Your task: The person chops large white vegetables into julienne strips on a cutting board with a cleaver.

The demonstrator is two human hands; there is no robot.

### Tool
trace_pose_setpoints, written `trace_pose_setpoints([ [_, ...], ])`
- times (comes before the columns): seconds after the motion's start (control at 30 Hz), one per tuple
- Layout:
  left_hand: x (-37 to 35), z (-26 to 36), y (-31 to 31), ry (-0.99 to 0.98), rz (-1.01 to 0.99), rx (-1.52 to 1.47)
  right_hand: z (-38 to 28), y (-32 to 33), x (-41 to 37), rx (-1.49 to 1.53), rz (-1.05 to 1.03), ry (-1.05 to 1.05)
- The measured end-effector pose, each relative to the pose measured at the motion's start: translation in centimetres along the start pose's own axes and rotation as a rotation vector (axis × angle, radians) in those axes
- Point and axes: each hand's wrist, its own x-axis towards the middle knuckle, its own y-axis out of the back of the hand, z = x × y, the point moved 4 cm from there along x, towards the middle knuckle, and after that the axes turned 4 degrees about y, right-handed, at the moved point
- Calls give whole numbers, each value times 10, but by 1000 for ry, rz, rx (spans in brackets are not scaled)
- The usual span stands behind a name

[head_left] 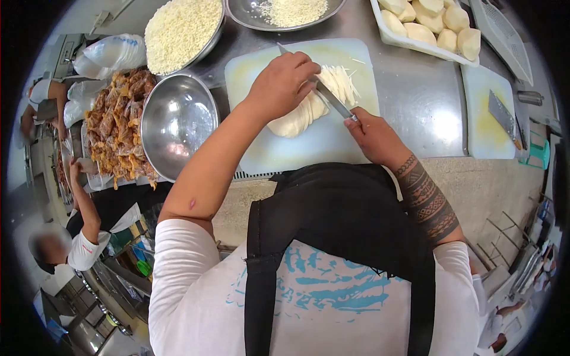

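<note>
My right hand (377, 137) is closed round the handle of a knife (336, 102), whose blade slants up and left over a pale green-white cutting board (255, 151). My left hand (285, 85) is curled over the middle of that blade, thumb on the near side and fingers on the far side; the blade's tip shows beyond it. Under and beside the blade lie thin slices of a pale peeled root vegetable (297, 121), fanned out. Narrow white strips (339, 83) lie on the far right side of the blade.
An empty steel bowl (180, 127) stands left of the board, beside a pile of marinated meat pieces (122, 127). Bowls of diced white pieces (183, 32) stand behind. A tray (409, 44) holds peeled vegetables. Another knife (502, 113) lies rightward. A co-worker (89, 249) is at left.
</note>
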Motion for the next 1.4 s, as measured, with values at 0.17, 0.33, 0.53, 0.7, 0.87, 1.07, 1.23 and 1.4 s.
trace_pose_setpoints([
  [0.17, 16, -2, -19, -109, -380, 95, -16, -11, -3, -150, 4, -35],
  [0.33, 46, -8, -26, 28, -645, 124, -13, -16, -4, -148, 27, 13],
  [0.53, 71, 31, -36, -51, -988, 388, -15, -30, -7, -174, 43, 97],
  [0.7, 70, 38, -58, -265, -1013, 531, -16, -25, -8, -167, 19, 68],
  [0.87, 79, 30, -73, -338, -999, 577, -11, -23, -8, -152, 23, 39],
  [1.07, 119, 21, -93, -241, -731, 423, -10, -20, -8, -127, 25, 57],
  [1.23, 134, 6, -142, -283, -219, 156, -10, -22, -8, -119, 10, 66],
  [1.4, 120, 10, -145, -126, -817, 189, -5, -21, -8, -126, 42, 69],
])
